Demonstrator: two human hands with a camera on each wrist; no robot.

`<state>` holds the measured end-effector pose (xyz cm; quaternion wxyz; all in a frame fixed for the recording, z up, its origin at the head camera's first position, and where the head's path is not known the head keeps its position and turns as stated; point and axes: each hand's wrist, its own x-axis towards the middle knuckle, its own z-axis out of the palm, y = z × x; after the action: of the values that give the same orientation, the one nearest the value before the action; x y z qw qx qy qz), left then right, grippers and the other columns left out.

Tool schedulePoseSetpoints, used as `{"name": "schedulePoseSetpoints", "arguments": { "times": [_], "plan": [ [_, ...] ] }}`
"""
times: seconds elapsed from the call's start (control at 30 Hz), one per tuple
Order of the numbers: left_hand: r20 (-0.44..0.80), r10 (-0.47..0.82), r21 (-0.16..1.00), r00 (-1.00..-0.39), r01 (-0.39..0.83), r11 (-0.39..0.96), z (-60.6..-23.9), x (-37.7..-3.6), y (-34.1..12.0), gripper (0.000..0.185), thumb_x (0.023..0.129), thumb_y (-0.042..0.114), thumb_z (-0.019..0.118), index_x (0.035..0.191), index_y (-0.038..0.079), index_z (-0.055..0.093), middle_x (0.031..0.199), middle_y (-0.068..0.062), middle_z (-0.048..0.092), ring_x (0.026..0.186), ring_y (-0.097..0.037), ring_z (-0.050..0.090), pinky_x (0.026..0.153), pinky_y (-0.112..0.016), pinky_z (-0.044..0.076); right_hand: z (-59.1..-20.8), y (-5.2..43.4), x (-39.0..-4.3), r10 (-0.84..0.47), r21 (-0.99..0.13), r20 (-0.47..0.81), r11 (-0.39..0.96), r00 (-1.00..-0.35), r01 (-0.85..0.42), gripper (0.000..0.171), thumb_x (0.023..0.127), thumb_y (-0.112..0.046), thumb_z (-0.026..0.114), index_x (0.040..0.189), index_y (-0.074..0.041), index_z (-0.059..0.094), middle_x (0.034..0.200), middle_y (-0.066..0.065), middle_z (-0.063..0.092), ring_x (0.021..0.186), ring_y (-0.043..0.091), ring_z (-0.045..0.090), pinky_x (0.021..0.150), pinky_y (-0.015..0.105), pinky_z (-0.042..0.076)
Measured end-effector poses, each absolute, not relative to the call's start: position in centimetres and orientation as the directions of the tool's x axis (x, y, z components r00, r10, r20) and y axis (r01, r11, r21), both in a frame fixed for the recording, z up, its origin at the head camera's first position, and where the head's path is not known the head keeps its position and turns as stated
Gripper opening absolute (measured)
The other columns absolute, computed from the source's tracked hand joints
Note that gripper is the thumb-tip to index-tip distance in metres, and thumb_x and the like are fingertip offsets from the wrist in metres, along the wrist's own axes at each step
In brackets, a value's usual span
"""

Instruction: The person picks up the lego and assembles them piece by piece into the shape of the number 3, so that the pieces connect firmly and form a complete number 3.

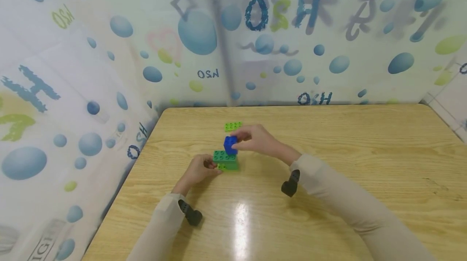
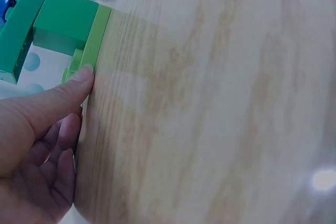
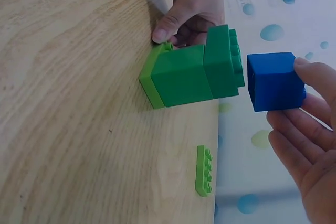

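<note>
Patterned wall (image 1: 328,86): printed with blue and green drops and "H2O" lettering, running from 9 through 12 to 3 o'clock behind the work.
Wooden counter (image 1: 346,151): carries the blocks; a bright glare spot lies toward 6 o'clock.
Right hand (image 1: 258,140): at the stack's 2 o'clock, pinching the blue block between thumb and fingers.
Left hand (image 1: 198,168): at the stack's 8 o'clock, grasping its lowest layer, thumb on the edge and the other fingers curled.
Green stack (image 3: 181,76): upright on the counter; lime base (image 2: 97,40) below, green block in the middle, longer green block on top, overhanging toward the left hand.
Blue block (image 3: 275,82): held above the stack's top, toward 1 o'clock, a gap between them.
Loose lime plate (image 1: 232,126): flat on the counter, studs up, at the stack's 12 o'clock.
</note>
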<state>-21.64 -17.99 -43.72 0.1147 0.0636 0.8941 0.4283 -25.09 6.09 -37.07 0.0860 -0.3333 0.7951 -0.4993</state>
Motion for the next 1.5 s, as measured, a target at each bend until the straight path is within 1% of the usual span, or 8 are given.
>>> {"name": "schedulePoseSetpoints", "arguments": {
  "times": [0.23, 0.47, 0.63, 0.83, 0.93, 1.07, 1.27, 1.5],
  "plan": [
    [-0.142, 0.214, 0.780, -0.966, 0.024, 0.626, -43.8, -21.7, -18.0, 0.027, 0.074, 0.006, 0.076, 0.098, 0.001, 0.066, 0.083, -0.003, 0.061, 0.077, -0.015, 0.055, 0.070, -0.028, 0.048, -37.4, 5.7, -24.5, -0.634, -0.861, 0.210, 0.240, -0.744, -0.449, 0.036, 0.083, -0.015, 0.069, 0.115, -0.001, 0.061, 0.100, 0.008, 0.066, 0.091, 0.016, 0.063, 0.084, 0.036, 0.048],
    [-0.126, 0.225, 0.786, -0.966, 0.041, 0.617, -43.8, -21.6, -18.1, 0.027, 0.073, 0.006, 0.076, 0.097, 0.001, 0.066, 0.083, -0.002, 0.061, 0.077, -0.015, 0.056, 0.070, -0.028, 0.048, -37.7, 5.5, -24.3, -0.630, -0.855, 0.213, 0.250, -0.747, -0.455, 0.035, 0.083, -0.016, 0.069, 0.113, -0.002, 0.062, 0.099, 0.007, 0.066, 0.090, 0.018, 0.062, 0.083, 0.034, 0.049],
    [-0.116, 0.232, 0.785, -0.966, 0.054, 0.617, -43.8, -21.7, -18.0, 0.026, 0.073, 0.005, 0.076, 0.096, 0.001, 0.066, 0.082, -0.003, 0.061, 0.077, -0.015, 0.056, 0.071, -0.028, 0.049, -37.8, 5.6, -24.2, -0.626, -0.847, 0.215, 0.263, -0.750, -0.462, 0.035, 0.082, -0.018, 0.070, 0.113, -0.003, 0.062, 0.099, 0.005, 0.066, 0.091, 0.018, 0.062, 0.083, 0.037, 0.048],
    [-0.122, 0.234, 0.776, -0.965, 0.055, 0.629, -43.7, -21.7, -18.0, 0.025, 0.073, 0.006, 0.076, 0.097, 0.002, 0.066, 0.083, -0.002, 0.061, 0.077, -0.015, 0.056, 0.071, -0.028, 0.048, -37.9, 5.6, -24.2, -0.645, -0.828, 0.232, 0.262, -0.728, -0.496, 0.033, 0.081, -0.019, 0.071, 0.110, -0.005, 0.064, 0.098, 0.001, 0.066, 0.091, 0.019, 0.061, 0.085, 0.041, 0.047],
    [-0.128, 0.230, 0.771, -0.965, 0.049, 0.635, -43.6, -21.6, -17.9, 0.026, 0.073, 0.006, 0.076, 0.097, 0.002, 0.066, 0.083, -0.002, 0.061, 0.078, -0.015, 0.055, 0.071, -0.029, 0.048, -37.8, 5.5, -24.1, -0.657, -0.826, 0.236, 0.253, -0.716, -0.504, 0.032, 0.081, -0.018, 0.071, 0.109, -0.004, 0.064, 0.097, 0.002, 0.066, 0.091, 0.023, 0.062, 0.085, 0.042, 0.047],
    [-0.131, 0.229, 0.770, -0.965, 0.046, 0.636, -43.6, -21.7, -17.9, 0.026, 0.074, 0.006, 0.076, 0.097, 0.002, 0.066, 0.084, -0.003, 0.061, 0.079, -0.015, 0.055, 0.072, -0.029, 0.048, -37.6, 5.4, -24.1, -0.664, -0.814, 0.232, 0.267, -0.710, -0.516, 0.030, 0.081, -0.016, 0.071, 0.107, -0.003, 0.063, 0.095, 0.003, 0.066, 0.090, 0.023, 0.062, 0.084, 0.042, 0.048],
    [-0.113, 0.232, 0.778, -0.966, 0.059, 0.625, -43.7, -21.7, -18.1, 0.025, 0.074, 0.007, 0.076, 0.095, 0.000, 0.066, 0.084, -0.004, 0.061, 0.078, -0.016, 0.056, 0.070, -0.027, 0.048, -37.3, 5.2, -24.1, -0.664, -0.817, 0.202, 0.291, -0.720, -0.498, 0.027, 0.081, -0.014, 0.070, 0.104, -0.003, 0.063, 0.096, 0.005, 0.066, 0.091, 0.028, 0.062, 0.081, 0.040, 0.049],
    [-0.114, 0.237, 0.779, -0.965, 0.061, 0.624, -43.8, -21.8, -18.0, 0.024, 0.074, 0.006, 0.076, 0.094, 0.000, 0.065, 0.083, -0.004, 0.061, 0.077, -0.015, 0.055, 0.069, -0.026, 0.047, -37.1, 5.0, -23.7, -0.656, -0.799, 0.188, 0.331, -0.731, -0.502, 0.023, 0.080, -0.011, 0.070, 0.100, -0.003, 0.063, 0.096, 0.005, 0.065, 0.091, 0.028, 0.062, 0.081, 0.041, 0.049]
  ]
}}
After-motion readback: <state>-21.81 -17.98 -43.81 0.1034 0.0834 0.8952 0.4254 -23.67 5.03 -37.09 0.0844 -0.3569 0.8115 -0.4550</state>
